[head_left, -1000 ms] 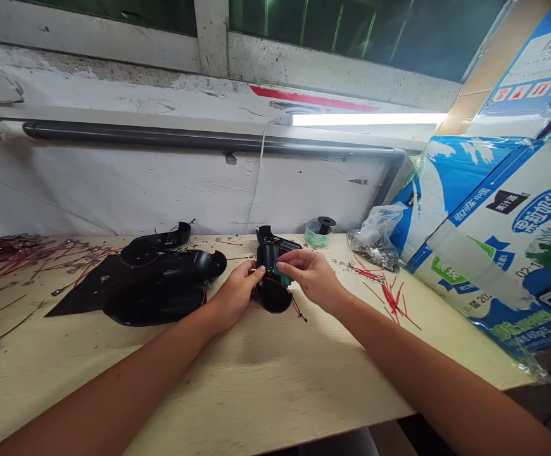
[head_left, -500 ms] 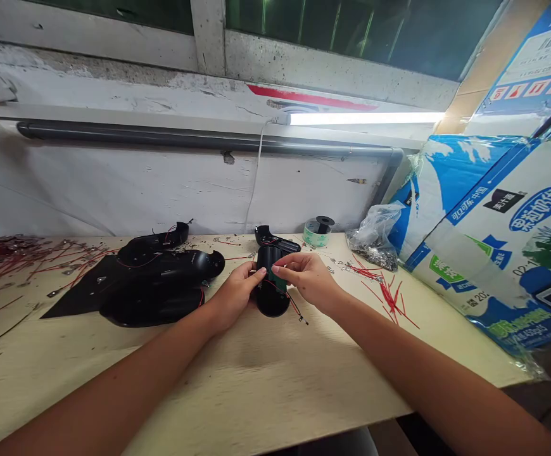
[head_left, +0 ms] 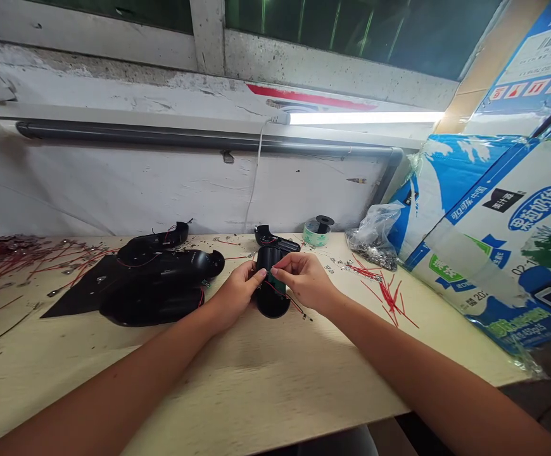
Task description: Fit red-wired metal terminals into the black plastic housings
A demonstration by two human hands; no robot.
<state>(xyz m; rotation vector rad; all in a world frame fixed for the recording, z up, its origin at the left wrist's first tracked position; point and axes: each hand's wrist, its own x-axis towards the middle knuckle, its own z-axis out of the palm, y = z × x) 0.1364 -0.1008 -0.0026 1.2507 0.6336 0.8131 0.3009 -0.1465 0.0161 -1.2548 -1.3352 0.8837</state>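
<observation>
A black plastic housing [head_left: 272, 301] lies on the wooden bench [head_left: 266, 380] in front of me, with red wires trailing from it. My left hand [head_left: 235, 294] grips its left side, fingers curled round the edge. My right hand [head_left: 304, 278] pinches a small green circuit board [head_left: 276, 283] and holds it inside the housing. The fingertips of both hands nearly touch above the part.
Several more black housings [head_left: 161, 278] with red wires lie to the left on a black sheet. Loose red wires [head_left: 389, 294] are scattered right and far left. A tape roll [head_left: 317, 232], a clear bag of metal parts [head_left: 374, 244] and blue-white cartons [head_left: 503, 215] stand at the right.
My right hand has shifted slightly left and down, pressing the green board deeper into the housing. My left hand has stayed on the housing.
</observation>
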